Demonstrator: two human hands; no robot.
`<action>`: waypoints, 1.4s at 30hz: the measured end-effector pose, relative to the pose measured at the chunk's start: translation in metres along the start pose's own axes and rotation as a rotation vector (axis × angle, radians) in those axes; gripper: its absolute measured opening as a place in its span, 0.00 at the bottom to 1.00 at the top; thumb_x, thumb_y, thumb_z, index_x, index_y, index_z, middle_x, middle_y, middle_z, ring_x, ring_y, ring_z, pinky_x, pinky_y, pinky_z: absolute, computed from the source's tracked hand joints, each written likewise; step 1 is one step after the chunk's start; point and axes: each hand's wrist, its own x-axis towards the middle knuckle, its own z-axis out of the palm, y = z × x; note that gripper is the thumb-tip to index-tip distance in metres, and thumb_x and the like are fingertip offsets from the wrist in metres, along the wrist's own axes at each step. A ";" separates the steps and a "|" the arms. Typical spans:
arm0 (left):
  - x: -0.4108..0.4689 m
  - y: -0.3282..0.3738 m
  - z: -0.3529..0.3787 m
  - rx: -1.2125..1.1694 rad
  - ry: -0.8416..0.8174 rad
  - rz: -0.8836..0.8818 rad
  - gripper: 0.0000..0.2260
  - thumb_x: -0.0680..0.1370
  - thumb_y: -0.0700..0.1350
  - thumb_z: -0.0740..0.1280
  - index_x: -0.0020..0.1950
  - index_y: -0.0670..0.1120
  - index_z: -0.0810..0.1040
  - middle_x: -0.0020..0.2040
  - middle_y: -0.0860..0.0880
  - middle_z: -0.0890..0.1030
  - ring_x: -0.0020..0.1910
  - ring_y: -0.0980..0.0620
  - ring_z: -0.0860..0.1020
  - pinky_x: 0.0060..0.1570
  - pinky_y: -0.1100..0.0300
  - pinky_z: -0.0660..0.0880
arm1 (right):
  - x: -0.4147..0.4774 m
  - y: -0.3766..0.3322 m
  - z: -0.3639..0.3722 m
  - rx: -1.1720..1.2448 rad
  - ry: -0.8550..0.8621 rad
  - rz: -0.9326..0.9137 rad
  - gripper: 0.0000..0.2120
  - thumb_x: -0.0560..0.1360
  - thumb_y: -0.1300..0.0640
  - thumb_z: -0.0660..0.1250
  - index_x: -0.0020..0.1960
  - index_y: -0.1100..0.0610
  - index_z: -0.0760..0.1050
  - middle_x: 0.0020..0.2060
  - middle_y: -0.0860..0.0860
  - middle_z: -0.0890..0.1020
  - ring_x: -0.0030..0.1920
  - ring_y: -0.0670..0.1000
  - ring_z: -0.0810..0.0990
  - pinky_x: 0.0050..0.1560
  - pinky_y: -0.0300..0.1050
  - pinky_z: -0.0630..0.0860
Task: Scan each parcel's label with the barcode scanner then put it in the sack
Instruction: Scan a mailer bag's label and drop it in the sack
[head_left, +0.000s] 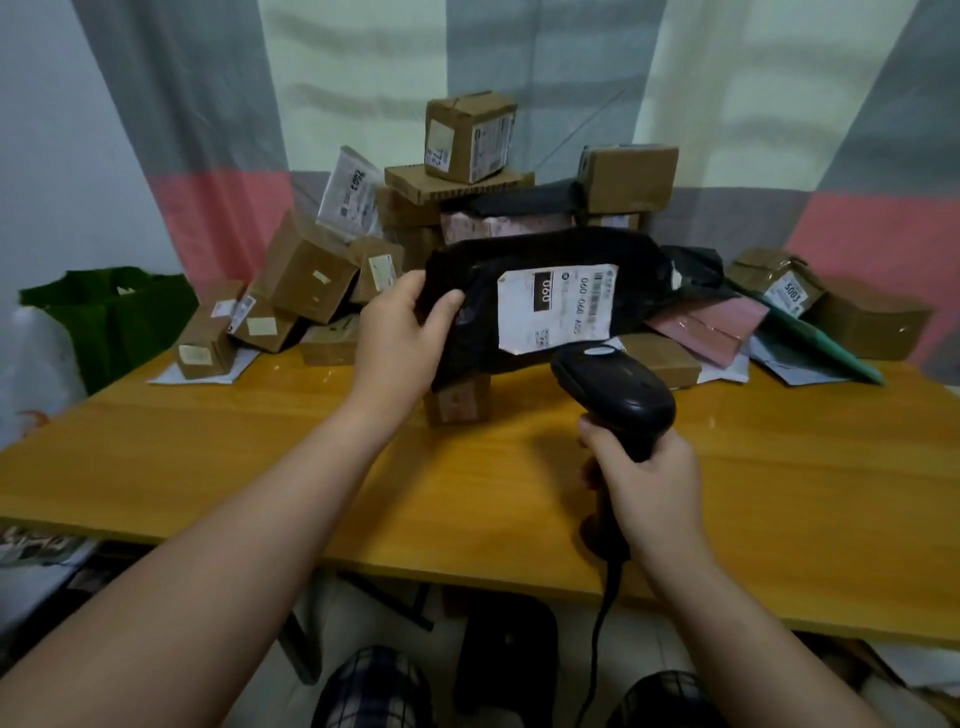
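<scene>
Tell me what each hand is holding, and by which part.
The left hand grips the black parcel bag by its left end. The right hand grips the barcode scanner by its handle.

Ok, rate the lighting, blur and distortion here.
Head view: dim, backlit through the curtain, whose stripes the wide-angle lens splays; the label on the black parcel is soft, its small print unreadable; the scanner throws a faint shadow.

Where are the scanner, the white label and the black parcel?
barcode scanner (623, 387): head view, top of its black head.
white label (556, 309): head view, middle of the sticker.
black parcel (644, 291): head view, bare plastic right of the label.
</scene>
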 end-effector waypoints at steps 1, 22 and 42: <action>-0.010 -0.004 -0.002 -0.026 -0.014 -0.061 0.10 0.80 0.44 0.66 0.57 0.41 0.78 0.48 0.50 0.80 0.49 0.54 0.78 0.45 0.62 0.76 | -0.004 0.001 -0.001 -0.010 -0.014 -0.008 0.03 0.73 0.61 0.72 0.45 0.60 0.79 0.29 0.53 0.80 0.28 0.49 0.78 0.30 0.37 0.73; -0.045 -0.052 0.009 0.544 -0.834 -0.571 0.33 0.74 0.56 0.71 0.71 0.42 0.64 0.66 0.44 0.73 0.62 0.43 0.73 0.55 0.52 0.72 | -0.031 0.038 0.016 0.094 -0.011 0.364 0.11 0.75 0.52 0.70 0.47 0.61 0.77 0.34 0.56 0.81 0.29 0.52 0.78 0.35 0.47 0.78; -0.094 -0.026 -0.025 -0.285 -0.220 -0.261 0.09 0.82 0.38 0.59 0.45 0.51 0.67 0.34 0.52 0.72 0.31 0.57 0.71 0.32 0.63 0.67 | -0.040 0.004 0.036 0.348 -0.098 0.194 0.06 0.74 0.60 0.71 0.50 0.52 0.80 0.44 0.46 0.85 0.47 0.43 0.83 0.40 0.32 0.77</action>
